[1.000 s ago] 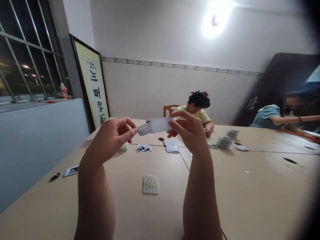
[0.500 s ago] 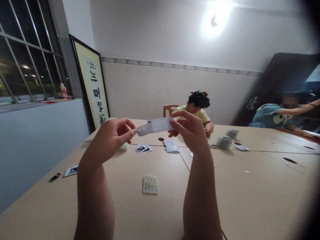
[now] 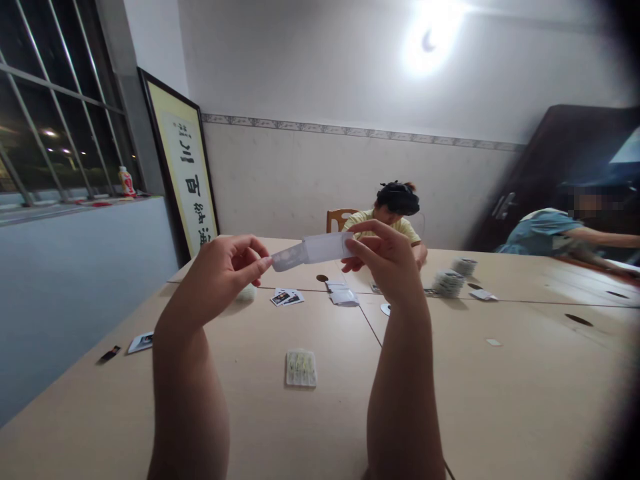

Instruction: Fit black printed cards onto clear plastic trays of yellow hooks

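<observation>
My left hand [image 3: 227,273] pinches the outer end of a translucent plastic strip [image 3: 289,257] between thumb and fingertips. The strip's other end meets a flat white sleeve [image 3: 325,248], and I cannot tell how far it reaches inside. My right hand [image 3: 383,260] grips the far end of the sleeve, thumb in front and fingers behind. Both pieces are held up above the table, slightly tilted, lower at the left. On the table below lies a small clear compartment case [image 3: 301,369] with pale pieces in it.
Printed cards [image 3: 287,297] and a white packet [image 3: 343,293] lie beyond my hands. Stacks of clear cases [image 3: 449,283] stand at the right. At left are a card [image 3: 141,342] and a small dark piece [image 3: 109,354]. A person [image 3: 395,213] sits opposite; another [image 3: 545,230] leans at the right.
My right hand has shifted slightly right with the white sleeve, and more of the translucent strip shows. The left hand is nearly still. The person at the right has lowered an arm.
</observation>
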Available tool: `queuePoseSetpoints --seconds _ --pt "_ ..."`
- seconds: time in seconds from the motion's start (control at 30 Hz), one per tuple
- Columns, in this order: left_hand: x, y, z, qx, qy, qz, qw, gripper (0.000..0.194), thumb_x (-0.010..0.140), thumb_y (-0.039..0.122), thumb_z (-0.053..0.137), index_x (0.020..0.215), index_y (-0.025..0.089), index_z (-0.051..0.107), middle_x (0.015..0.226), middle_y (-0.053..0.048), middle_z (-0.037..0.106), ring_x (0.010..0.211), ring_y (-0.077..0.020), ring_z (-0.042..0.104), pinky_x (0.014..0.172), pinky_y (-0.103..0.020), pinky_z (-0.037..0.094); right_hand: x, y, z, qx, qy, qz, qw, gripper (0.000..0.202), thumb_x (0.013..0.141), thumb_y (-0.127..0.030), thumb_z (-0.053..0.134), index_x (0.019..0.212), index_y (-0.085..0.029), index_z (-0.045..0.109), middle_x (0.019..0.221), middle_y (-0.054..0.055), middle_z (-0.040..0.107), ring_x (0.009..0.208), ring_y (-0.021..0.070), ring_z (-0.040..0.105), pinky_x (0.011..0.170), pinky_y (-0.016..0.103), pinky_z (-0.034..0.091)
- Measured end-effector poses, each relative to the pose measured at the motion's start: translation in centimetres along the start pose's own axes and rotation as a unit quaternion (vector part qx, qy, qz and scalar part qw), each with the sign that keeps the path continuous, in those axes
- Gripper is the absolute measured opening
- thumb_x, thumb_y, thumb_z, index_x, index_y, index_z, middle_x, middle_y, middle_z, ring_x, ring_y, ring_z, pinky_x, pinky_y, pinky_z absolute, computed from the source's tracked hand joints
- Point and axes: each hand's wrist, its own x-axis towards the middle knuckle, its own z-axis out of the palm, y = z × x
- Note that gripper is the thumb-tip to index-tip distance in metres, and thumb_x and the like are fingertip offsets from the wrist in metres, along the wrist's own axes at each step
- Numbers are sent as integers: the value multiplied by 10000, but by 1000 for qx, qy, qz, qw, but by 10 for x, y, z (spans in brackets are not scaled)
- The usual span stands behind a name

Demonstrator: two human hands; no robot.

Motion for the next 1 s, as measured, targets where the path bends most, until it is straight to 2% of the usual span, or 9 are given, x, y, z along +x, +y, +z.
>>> queuePoseSetpoints --seconds 0.33,0.6,0.73,0.83,1.0 --pt "0 -4 -1 -12 -1 -11 1000 262 811 473 657 788 213 675 602 2 649 595 -166 601 595 -289 445 2 5 -5 -5 0 -4 1000 206 787 -342 764 891 -218 636 585 -41 694 466 121 669 470 237 514" --pt "2 -3 1 -5 -1 -7 1000 261 819 471 639 784 214 661 593 8 651 585 -165 584 578 -295 422 2 5 -4 12 20 -25 999 176 758 -325 767 819 -223 636 546 -50 682 433 116 656 434 221 498" --pt "2 -1 2 -9 2 4 1000 245 835 459 630 788 221 657 577 17 643 569 -161 572 568 -298 409 2 0 -1 27 52 -38 998 155 741 -310 758 797 -233 636 550 -52 678 421 113 647 424 229 496" --pt "1 -2 3 -13 1 8 1000 221 839 438 633 789 223 655 590 18 645 575 -160 576 574 -299 413 1 -2 -2 49 100 -32 993 160 726 -313 747 785 -245 616 547 -54 666 409 119 639 401 234 482" --pt "1 -6 2 -30 16 6 999 208 845 427 647 825 221 667 647 5 670 621 -167 613 624 -306 459 6 9 -17 36 181 -21 983 160 745 -296 731 836 -251 607 536 -74 617 435 134 664 417 230 483"
